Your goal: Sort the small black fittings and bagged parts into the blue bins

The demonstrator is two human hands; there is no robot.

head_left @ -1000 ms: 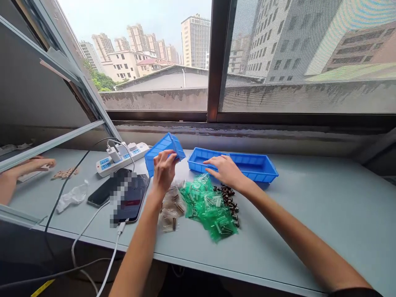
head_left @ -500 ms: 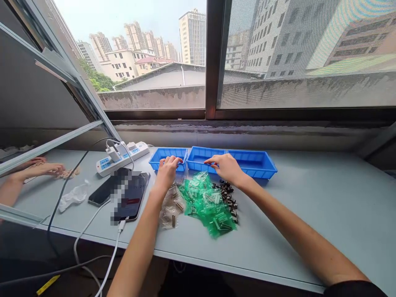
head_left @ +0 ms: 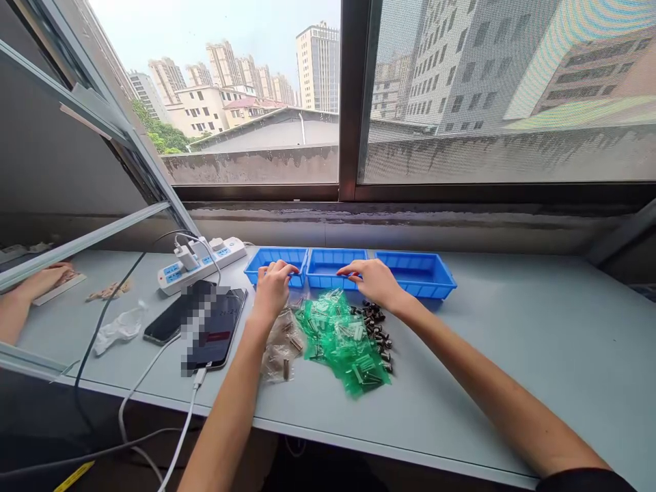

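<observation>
Three blue plastic trays stand in a row near the window wall. At the front rim of the left blue tray, my left hand is closed, its fingers pinching near the right front corner. My right hand comes in over the front of the middle blue tray, thumb and fingers closed at its front rim. Beyond my right wrist is the right blue tray. Below the hands lies a pile of green bags with small metal pins. Clear bags with brass-coloured pieces lie at its left, dark metal screws at its right.
Two phones with white cables lie left of my left arm. A power strip stands behind them. Crumpled tissue lies near the metal frame. Another person's hand is at the far left.
The middle tray has turned straighter and shifted slightly left, lining up with its neighbours, with my right hand at its rim. At the far left, the other person's hand has drawn back.
</observation>
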